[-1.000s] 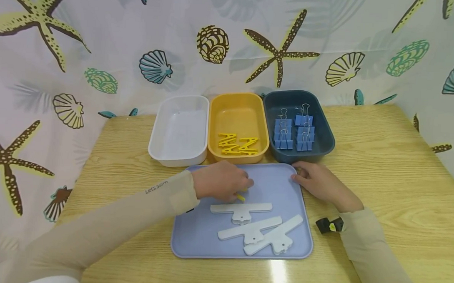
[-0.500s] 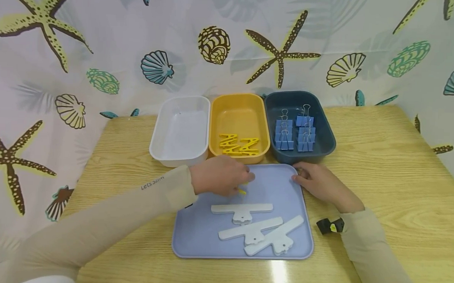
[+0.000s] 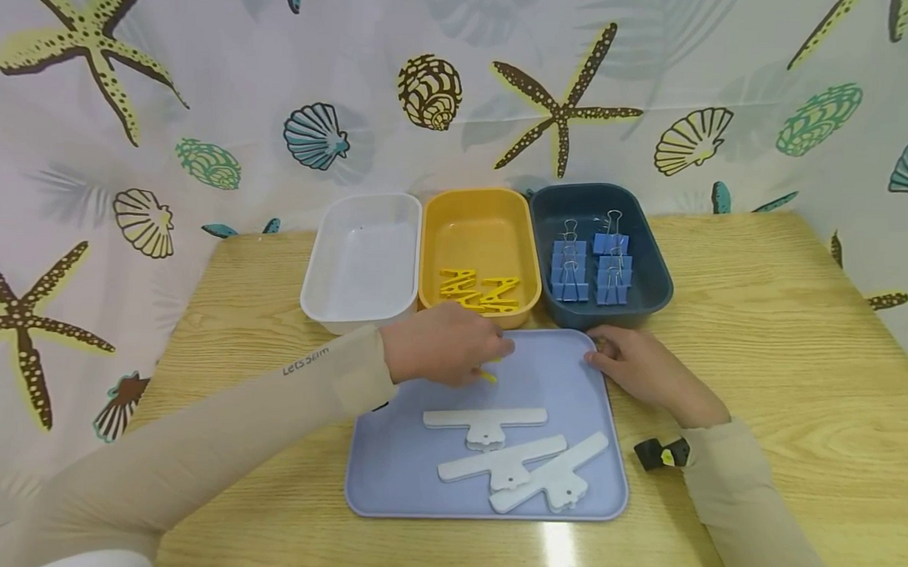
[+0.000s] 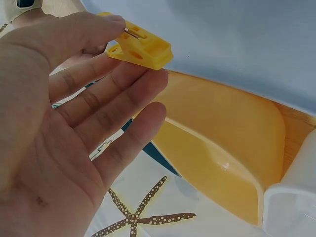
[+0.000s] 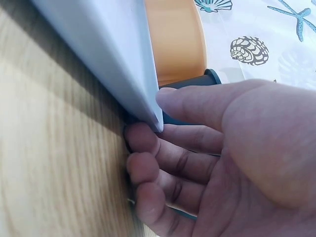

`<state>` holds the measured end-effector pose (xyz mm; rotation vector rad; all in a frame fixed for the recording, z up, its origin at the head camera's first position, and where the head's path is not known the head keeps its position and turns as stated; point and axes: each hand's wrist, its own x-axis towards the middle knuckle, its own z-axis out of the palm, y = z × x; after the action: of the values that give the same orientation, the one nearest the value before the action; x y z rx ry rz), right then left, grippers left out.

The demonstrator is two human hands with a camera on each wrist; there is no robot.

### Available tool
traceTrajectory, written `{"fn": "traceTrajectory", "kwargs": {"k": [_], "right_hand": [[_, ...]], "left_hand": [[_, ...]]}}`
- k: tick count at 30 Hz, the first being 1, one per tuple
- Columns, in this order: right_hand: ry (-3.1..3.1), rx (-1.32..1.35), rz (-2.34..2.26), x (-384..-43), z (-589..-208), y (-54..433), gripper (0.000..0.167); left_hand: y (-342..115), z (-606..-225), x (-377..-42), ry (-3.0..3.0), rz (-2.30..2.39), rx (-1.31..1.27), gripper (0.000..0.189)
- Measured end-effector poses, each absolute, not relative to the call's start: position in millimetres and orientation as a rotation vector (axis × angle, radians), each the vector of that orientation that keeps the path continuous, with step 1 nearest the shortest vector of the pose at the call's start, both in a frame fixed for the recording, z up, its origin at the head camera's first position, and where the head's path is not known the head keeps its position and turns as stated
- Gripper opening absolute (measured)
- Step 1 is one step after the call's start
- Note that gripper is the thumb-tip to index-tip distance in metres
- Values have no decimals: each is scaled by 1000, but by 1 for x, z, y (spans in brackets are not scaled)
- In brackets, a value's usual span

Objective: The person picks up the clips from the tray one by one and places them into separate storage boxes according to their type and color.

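Observation:
My left hand (image 3: pixel 448 346) pinches a yellow clothespin (image 4: pixel 143 47) between thumb and fingers, over the far part of the lavender tray (image 3: pixel 387 490). Its other fingers reach out fairly straight in the left wrist view. My right hand (image 3: pixel 642 365) grips the tray's far right corner, thumb on the rim and fingers curled against its outer side and underside. On the tray lie several white wide-jawed clips (image 3: pixel 502 464), two of them overlapping. Just beyond the left hand is the yellow bin (image 3: pixel 479 222) with several yellow clothespins (image 3: pixel 499 292) in its near end.
Left of the yellow bin stands a white bin (image 3: pixel 361 255) with nothing in it. A dark blue bin (image 3: pixel 653 278) on the right holds blue binder clips (image 3: pixel 569 271) in two columns. Behind the wooden table (image 3: pixel 760 328) hangs a shell-printed cloth (image 3: pixel 508 35). A black strap (image 3: pixel 662 452) hangs by the right wrist.
My left hand has moved up a little with the clothespin, away from the white clips and closer to the yellow bin. The right hand keeps its hold on the tray corner.

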<state>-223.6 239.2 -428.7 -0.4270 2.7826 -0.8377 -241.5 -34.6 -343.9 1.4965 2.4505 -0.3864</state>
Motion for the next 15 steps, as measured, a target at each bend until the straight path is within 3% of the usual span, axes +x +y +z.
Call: {"fn": "traceTrajectory", "kwargs": {"k": [15], "right_hand": [[2772,-428,-825,-223,-430,240,31]], "left_hand": [[-29,-335,-248,2455,-313,1408,28]]}}
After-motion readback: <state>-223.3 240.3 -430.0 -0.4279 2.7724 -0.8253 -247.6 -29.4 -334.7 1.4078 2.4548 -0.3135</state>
